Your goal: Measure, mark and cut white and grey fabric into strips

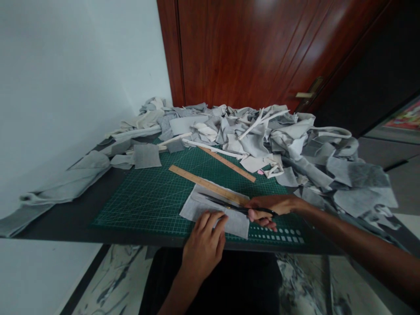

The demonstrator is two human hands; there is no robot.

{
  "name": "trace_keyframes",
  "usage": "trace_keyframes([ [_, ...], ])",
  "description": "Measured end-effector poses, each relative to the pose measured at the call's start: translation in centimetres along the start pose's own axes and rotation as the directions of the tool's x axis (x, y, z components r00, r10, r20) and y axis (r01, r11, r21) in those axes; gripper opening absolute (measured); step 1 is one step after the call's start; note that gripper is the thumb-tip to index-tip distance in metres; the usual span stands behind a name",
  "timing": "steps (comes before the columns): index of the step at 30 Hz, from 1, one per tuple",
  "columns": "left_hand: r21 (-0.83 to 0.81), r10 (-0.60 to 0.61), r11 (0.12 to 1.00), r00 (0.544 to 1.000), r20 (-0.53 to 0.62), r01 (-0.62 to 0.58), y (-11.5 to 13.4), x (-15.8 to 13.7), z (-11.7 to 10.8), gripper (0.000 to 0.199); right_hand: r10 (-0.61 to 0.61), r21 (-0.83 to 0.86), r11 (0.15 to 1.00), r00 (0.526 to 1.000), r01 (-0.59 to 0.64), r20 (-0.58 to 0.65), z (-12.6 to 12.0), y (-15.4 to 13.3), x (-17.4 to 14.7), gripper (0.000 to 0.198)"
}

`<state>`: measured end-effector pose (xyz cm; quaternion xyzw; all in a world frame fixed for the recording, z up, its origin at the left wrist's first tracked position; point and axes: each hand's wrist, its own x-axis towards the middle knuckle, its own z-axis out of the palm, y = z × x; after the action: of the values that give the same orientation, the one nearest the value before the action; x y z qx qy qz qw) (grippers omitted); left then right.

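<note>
A grey piece of cloth (pixel 236 222) lies on the green cutting mat (pixel 147 201) near the table's front edge. My right hand (pixel 271 209) is closed round the handles of black scissors (pixel 226 204). Their blades point left and lie over the cloth, just below a wooden ruler (pixel 197 180). That ruler slants across the cloth's upper part, and its right end runs under or beside my right hand. My left hand (pixel 207 236) rests on the cloth's lower edge, fingers bent but apart, with the fingertips below the blades. Whether the blades are parted is hard to make out.
A second wooden ruler (pixel 229 165) lies further back on the mat. Heaped grey and white cloth scraps (pixel 256 140) line the table's back and right side. Long folded cloth (pixel 65 183) lies at the left. Behind stand a white wall (pixel 82 78) and a brown door (pixel 246 52).
</note>
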<state>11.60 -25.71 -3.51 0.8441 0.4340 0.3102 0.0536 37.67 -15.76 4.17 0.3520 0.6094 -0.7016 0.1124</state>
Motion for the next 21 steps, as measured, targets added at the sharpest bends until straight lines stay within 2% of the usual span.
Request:
trace_keyframes([
  [11, -0.003, -0.008, 1.000, 1.000, 0.020, 0.008, 0.1, -0.2, 0.2, 0.038, 0.017, -0.131, 0.991, 0.998, -0.025, -0.066, -0.2, -2.2, 1.6, 0.064],
  [16, -0.008, -0.008, 1.000, 1.000, 0.022, 0.008, 0.0, -0.1, 0.2, 0.038, 0.027, -0.131, 0.991, 0.997, -0.036, -0.068, -0.2, -2.7, 2.2, 0.070],
  [21, -0.004, -0.005, 1.000, 1.000, 0.010, 0.005, 0.1, -0.1, 0.2, 0.038, 0.063, -0.224, 0.971, 0.995, -0.079, -0.081, -0.4, -3.1, 2.1, 0.071],
])
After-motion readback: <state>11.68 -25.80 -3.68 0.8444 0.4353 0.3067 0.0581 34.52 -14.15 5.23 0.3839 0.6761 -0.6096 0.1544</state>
